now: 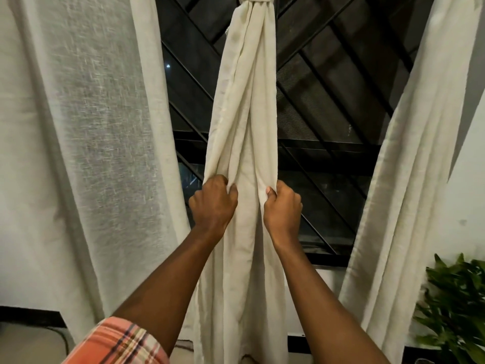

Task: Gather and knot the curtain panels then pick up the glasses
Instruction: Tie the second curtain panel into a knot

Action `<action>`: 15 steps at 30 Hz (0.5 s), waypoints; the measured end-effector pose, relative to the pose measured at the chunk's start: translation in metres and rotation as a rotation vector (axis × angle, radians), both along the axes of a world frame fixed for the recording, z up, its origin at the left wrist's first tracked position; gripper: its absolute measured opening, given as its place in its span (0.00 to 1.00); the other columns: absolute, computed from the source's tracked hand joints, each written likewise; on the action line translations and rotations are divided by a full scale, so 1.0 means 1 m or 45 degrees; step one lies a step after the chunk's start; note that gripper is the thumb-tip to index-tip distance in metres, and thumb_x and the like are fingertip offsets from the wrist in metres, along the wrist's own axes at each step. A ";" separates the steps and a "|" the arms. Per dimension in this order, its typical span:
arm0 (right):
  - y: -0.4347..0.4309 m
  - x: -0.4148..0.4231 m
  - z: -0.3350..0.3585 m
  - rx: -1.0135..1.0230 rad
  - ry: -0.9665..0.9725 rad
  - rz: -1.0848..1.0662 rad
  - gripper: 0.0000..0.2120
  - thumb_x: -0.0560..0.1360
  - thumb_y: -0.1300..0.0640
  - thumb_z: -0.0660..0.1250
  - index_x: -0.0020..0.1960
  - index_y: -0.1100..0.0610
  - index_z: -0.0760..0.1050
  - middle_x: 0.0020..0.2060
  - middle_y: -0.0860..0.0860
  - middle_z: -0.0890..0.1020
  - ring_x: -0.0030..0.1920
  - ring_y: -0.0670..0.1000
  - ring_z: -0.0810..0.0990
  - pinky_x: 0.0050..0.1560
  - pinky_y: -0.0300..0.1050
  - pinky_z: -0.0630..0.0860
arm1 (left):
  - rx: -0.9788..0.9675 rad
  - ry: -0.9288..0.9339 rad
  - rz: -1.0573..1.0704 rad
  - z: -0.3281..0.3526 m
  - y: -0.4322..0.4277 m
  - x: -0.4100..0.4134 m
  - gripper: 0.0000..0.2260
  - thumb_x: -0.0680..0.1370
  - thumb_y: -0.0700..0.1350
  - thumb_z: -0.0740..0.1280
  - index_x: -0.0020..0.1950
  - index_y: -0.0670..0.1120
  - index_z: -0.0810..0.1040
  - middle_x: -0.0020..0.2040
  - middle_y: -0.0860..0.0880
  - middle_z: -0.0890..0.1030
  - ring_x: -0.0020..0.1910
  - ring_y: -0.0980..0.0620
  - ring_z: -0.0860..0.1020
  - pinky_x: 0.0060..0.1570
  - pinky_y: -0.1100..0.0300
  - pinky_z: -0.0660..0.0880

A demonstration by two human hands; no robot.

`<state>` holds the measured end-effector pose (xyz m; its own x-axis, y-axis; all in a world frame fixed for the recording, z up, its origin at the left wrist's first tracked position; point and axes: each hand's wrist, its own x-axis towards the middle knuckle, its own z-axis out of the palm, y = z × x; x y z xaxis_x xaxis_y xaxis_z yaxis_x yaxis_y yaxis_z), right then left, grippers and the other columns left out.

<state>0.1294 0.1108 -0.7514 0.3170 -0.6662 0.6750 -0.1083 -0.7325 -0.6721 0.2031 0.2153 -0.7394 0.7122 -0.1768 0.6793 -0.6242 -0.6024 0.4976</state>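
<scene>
A cream curtain panel point(244, 106) hangs down the middle of the view, with a knot point(257, 0) in it at the top edge. My left hand point(214, 203) grips a fold on the panel's left side. My right hand point(282, 206) grips a fold on its right side at about the same height. Below my hands the fabric hangs loose to the floor. No glasses are in view.
A sheer white curtain point(86, 127) hangs at the left and another cream panel point(420, 153) at the right. Behind them is a dark window with diagonal black bars point(328, 101). A leafy green plant point(456, 306) stands at the lower right.
</scene>
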 end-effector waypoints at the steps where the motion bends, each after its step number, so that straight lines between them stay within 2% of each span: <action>1: 0.001 0.000 0.000 -0.004 0.004 -0.012 0.09 0.80 0.56 0.61 0.52 0.59 0.78 0.46 0.55 0.82 0.47 0.56 0.80 0.48 0.52 0.80 | -0.005 -0.023 -0.014 0.001 0.001 0.000 0.11 0.78 0.52 0.61 0.42 0.46 0.73 0.44 0.46 0.80 0.44 0.41 0.80 0.42 0.53 0.72; 2: 0.001 0.001 0.000 -0.006 0.003 -0.023 0.09 0.80 0.56 0.61 0.51 0.59 0.78 0.45 0.55 0.82 0.46 0.56 0.80 0.47 0.52 0.79 | -0.010 -0.046 -0.034 0.001 0.002 -0.001 0.11 0.78 0.50 0.61 0.39 0.46 0.70 0.43 0.47 0.79 0.42 0.41 0.79 0.40 0.52 0.73; 4: 0.001 0.001 0.001 -0.011 -0.002 -0.026 0.09 0.80 0.56 0.61 0.49 0.59 0.78 0.44 0.55 0.82 0.46 0.57 0.81 0.47 0.52 0.79 | -0.044 -0.106 -0.132 -0.003 0.004 -0.005 0.10 0.78 0.50 0.62 0.40 0.45 0.72 0.46 0.48 0.77 0.41 0.43 0.79 0.40 0.52 0.75; 7: 0.005 -0.001 0.003 -0.057 0.028 0.103 0.10 0.80 0.57 0.61 0.47 0.60 0.78 0.42 0.56 0.83 0.44 0.56 0.81 0.43 0.48 0.78 | -0.071 -0.214 -0.375 -0.014 0.001 -0.016 0.11 0.79 0.49 0.62 0.51 0.44 0.78 0.62 0.50 0.74 0.53 0.50 0.77 0.46 0.54 0.77; 9: 0.013 -0.002 0.001 -0.036 0.024 0.314 0.12 0.81 0.54 0.59 0.48 0.59 0.78 0.41 0.53 0.83 0.43 0.52 0.82 0.42 0.45 0.78 | -0.122 -0.197 -0.477 -0.018 -0.003 -0.021 0.12 0.79 0.48 0.62 0.55 0.43 0.79 0.68 0.49 0.69 0.62 0.52 0.73 0.54 0.56 0.76; 13: 0.019 -0.007 -0.003 0.155 -0.085 0.575 0.23 0.80 0.41 0.55 0.44 0.56 0.80 0.36 0.49 0.82 0.40 0.47 0.81 0.41 0.46 0.78 | -0.164 -0.108 -0.639 -0.022 -0.001 -0.023 0.12 0.76 0.38 0.64 0.58 0.44 0.80 0.71 0.48 0.65 0.69 0.51 0.65 0.64 0.61 0.68; 15: 0.018 -0.009 -0.001 0.178 -0.101 0.612 0.22 0.78 0.39 0.59 0.47 0.56 0.80 0.37 0.49 0.83 0.41 0.46 0.82 0.42 0.45 0.79 | -0.136 -0.134 -0.692 -0.026 0.003 -0.024 0.16 0.73 0.33 0.63 0.57 0.44 0.81 0.68 0.46 0.68 0.67 0.50 0.67 0.64 0.58 0.70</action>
<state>0.1207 0.1286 -0.7528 0.5616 -0.5433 0.6240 0.2746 -0.5891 -0.7600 0.1795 0.2182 -0.7652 0.4656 -0.4259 0.7758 -0.8800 -0.1304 0.4566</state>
